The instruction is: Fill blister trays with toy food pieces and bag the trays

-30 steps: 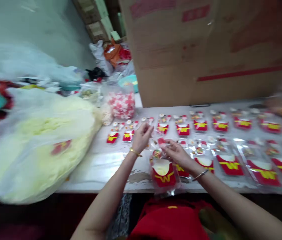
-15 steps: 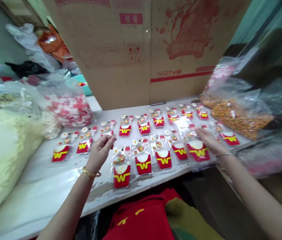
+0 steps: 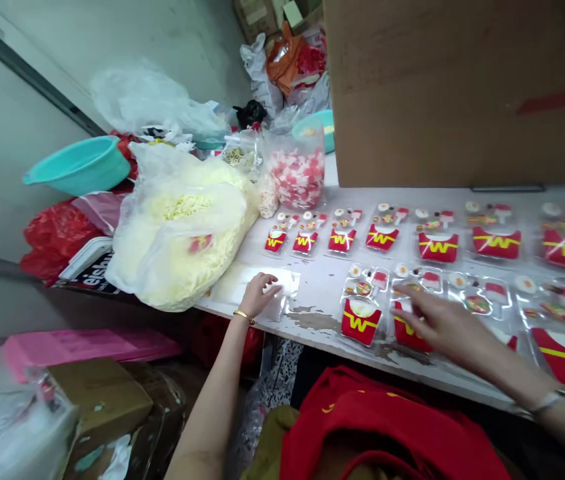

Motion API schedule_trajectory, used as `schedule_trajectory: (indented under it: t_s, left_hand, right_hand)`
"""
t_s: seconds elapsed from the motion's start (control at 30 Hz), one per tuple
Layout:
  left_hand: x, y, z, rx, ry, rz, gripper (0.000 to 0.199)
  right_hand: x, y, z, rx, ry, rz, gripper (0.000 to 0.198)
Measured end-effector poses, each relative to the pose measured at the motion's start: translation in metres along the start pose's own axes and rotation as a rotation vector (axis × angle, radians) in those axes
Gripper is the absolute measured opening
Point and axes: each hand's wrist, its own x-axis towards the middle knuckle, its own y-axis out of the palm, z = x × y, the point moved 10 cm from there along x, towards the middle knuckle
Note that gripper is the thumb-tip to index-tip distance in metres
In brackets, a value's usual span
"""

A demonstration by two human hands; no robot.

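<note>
Observed from beside the table (image 3: 319,293): two rows of filled packets run from the middle of the frame to its right edge. Each clear packet (image 3: 361,323) shows a red pouch with a yellow mark, small colored pieces above it. A loose layer of clear plastic sheets (image 3: 229,283) (probably bags, though I cannot make out an opening) lies just below center, left of the lower row.

Handling, judged by eye: sheets very light, limp, slippery, apt to cling together; best pinched at one edge or corner. Packets look light too, soft plastic over somewhat lumpy contents (the pieces may slide about); grip by the side edges, without squeezing the middle.

Left hand (image 3: 258,297): over the right end of the sheets, fingers loosely bent. Whether the tips pinch the plastic or merely rest on it, I cannot tell. Right hand (image 3: 445,323): right of center, over the second packet (image 3: 405,338) of the lower row, fingers spread well apart, slightly blurred. Nothing seen between them; contact with the packet below is uncertain.

Surroundings: large bag of pale yellow pieces (image 3: 187,257) left of center; bag of pink and white pieces (image 3: 296,175) above it, to the right; carton (image 3: 437,100) at upper right.
</note>
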Motion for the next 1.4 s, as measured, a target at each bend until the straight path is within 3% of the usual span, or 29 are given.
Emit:
schedule_trajectory:
  t_s: [0.1, 0.23, 0.33, 0.43, 0.5, 0.63, 0.83, 0.97, 1.07, 1.27, 1.4]
  left_hand:
    - [-0.01, 0.013, 0.008, -0.042, -0.002, 0.006, 0.022]
    - [-0.012, 0.021, 0.007, -0.074, -0.009, -0.013, 0.016]
    - [-0.011, 0.025, 0.0, -0.123, 0.006, -0.013, 0.018]
    - [-0.012, 0.029, -0.012, -0.203, 0.035, -0.019, 0.021]
    - [-0.016, 0.032, -0.02, -0.249, 0.052, -0.026, 0.021]
    - [-0.023, 0.038, -0.029, -0.246, 0.056, -0.035, 0.018]
    - [-0.029, 0.034, -0.028, -0.311, 0.04, -0.054, 0.018]
    - [-0.031, 0.028, -0.024, -0.48, 0.015, -0.084, 0.022]
    - [-0.03, 0.028, -0.032, -0.528, 0.079, -0.049, 0.023]
    - [-0.031, 0.022, -0.056, -0.25, 0.224, -0.013, 0.024]
    - [-0.036, 0.023, -0.072, -0.034, 0.222, -0.007, 0.058]
  right_hand:
    - [0.021, 0.066, 0.051, 0.04, -0.067, 0.327, 0.058]
    - [0.03, 0.094, 0.087, 0.186, -0.206, 0.491, 0.05]
    - [0.04, 0.095, 0.088, 0.112, -0.313, 0.468, 0.058]
    - [0.051, 0.094, 0.082, -0.147, -0.511, 0.373, 0.097]
    - [0.056, 0.099, 0.081, -0.263, -0.665, 0.368, 0.11]
    - [0.07, 0.109, 0.089, -0.291, -0.826, 0.431, 0.098]
    - [0.09, 0.1, 0.118, -0.238, -0.763, 0.323, 0.091]
    - [0.09, 0.108, 0.125, -0.263, -0.736, 0.325, 0.088]
    - [0.09, 0.117, 0.128, -0.273, -0.719, 0.337, 0.095]
    - [0.09, 0.131, 0.136, -0.302, -0.659, 0.333, 0.094]
    - [0.087, 0.134, 0.139, -0.327, -0.644, 0.304, 0.089]
